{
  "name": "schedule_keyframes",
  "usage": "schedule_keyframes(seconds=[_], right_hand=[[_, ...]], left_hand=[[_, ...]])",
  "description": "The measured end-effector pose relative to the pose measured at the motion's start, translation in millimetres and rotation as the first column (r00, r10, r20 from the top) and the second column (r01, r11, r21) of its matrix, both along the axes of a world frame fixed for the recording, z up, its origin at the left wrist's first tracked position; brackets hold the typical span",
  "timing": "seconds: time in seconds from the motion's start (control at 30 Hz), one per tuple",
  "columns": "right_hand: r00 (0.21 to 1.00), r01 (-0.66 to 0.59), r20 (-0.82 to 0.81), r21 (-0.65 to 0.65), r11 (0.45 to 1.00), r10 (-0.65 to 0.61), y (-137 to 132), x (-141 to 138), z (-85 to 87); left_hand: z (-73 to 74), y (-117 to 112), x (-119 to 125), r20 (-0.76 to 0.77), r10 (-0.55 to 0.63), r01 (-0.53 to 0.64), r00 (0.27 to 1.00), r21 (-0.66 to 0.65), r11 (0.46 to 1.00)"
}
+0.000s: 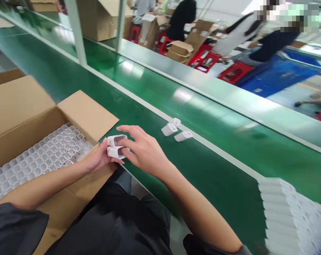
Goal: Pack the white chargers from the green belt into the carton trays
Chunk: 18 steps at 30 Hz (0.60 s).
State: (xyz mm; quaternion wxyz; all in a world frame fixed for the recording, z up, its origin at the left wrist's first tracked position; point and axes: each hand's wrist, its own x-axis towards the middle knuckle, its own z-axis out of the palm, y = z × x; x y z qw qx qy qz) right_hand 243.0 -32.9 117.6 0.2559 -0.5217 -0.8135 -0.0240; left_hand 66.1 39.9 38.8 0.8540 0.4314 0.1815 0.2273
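Observation:
My left hand (pixel 98 157) is closed around two white plastic charger housings, an upper housing (pixel 111 141) and a lower housing (pixel 114 153), stacked with their hollow ends towards the right. My right hand (pixel 148 152) reaches in from the right with its fingers apart. Two of its fingertips are at or just inside the open ends, and another finger is raised above them. How deep those tips go is hidden. Further off on the green belt lie three loose white chargers (pixel 183 136) with port slots in their end faces.
An open cardboard box (pixel 87 113) at the left holds rows of white housings (pixel 29 163). More white pieces stand stacked (pixel 280 212) at the lower right of the green conveyor (pixel 216 177). Beyond a white rail, people sit on red stools (pixel 234 72) among cartons.

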Motion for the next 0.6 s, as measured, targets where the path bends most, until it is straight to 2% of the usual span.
schedule_keyframes(seconds=[0.03,0.07,0.1,0.13,0.17,0.2,0.23,0.27,0.33,0.4,0.47,0.5,0.53,0.6], right_hand=[[0.999,-0.043,0.012,-0.012,0.999,0.043,8.7,-3.0,-0.6],[0.996,-0.085,0.025,-0.026,0.996,0.085,17.6,-5.8,-1.8],[0.991,-0.127,0.041,-0.044,0.991,0.129,27.0,-9.1,-3.6],[0.983,-0.171,0.061,-0.063,0.983,0.174,36.8,-13.4,-5.9],[0.971,-0.215,0.085,-0.084,0.973,0.222,47.2,-19.4,-8.9],[0.957,-0.257,0.109,-0.108,0.96,0.269,58.0,-27.5,-12.7],[0.94,-0.299,0.129,-0.132,0.945,0.315,69.1,-38.0,-17.4],[0.922,-0.337,0.147,-0.154,0.929,0.359,80.3,-50.9,-23.2],[0.876,-0.409,0.185,-0.204,0.889,0.445,102.3,-83.2,-38.3],[0.789,-0.502,0.244,-0.271,0.821,0.563,122.2,-121.1,-57.6],[0.641,-0.605,0.308,-0.361,0.71,0.703,137.6,-160.3,-79.6],[0.546,-0.653,0.326,-0.412,0.635,0.772,143.2,-179.0,-91.0],[0.447,-0.691,0.328,-0.464,0.554,0.832,147.2,-196.5,-102.4],[0.273,-0.736,0.302,-0.546,0.401,0.913,151.0,-227.0,-124.4]], left_hand=[[-4.4,-1.4,-21.3,-0.072,0.035,-0.025,0.997,0.131,0.991],[-8.5,-4.8,-44.1,-0.165,0.078,-0.025,0.983,0.301,0.953],[-12.0,-10.3,-67.4,-0.265,0.136,0.014,0.955,0.496,0.868],[-14.9,-17.6,-90.0,-0.357,0.21,0.097,0.91,0.678,0.729],[-17.5,-26.2,-110.6,-0.428,0.296,0.213,0.854,0.806,0.552],[-19.8,-35.2,-128.5,-0.476,0.383,0.338,0.792,0.864,0.374],[-22.4,-43.7,-143.0,-0.501,0.464,0.448,0.731,0.864,0.229],[-25.5,-51.3,-154.1,-0.507,0.537,0.53,0.674,0.838,0.126],[-33.8,-62.3,-167.2,-0.488,0.643,0.633,0.591,0.774,0.006],[-43.6,-68.5,-171.3,-0.424,0.683,0.664,0.595,0.738,-0.12],[-52.1,-72.3,-170.4,-0.356,0.694,0.665,0.626,0.708,-0.236],[-54.9,-74.0,-169.2,-0.331,0.7,0.664,0.633,0.698,-0.27],[-56.6,-75.8,-167.8,-0.32,0.705,0.664,0.633,0.693,-0.282],[-56.5,-79.3,-165.1,-0.324,0.713,0.66,0.622,0.707,-0.254]])
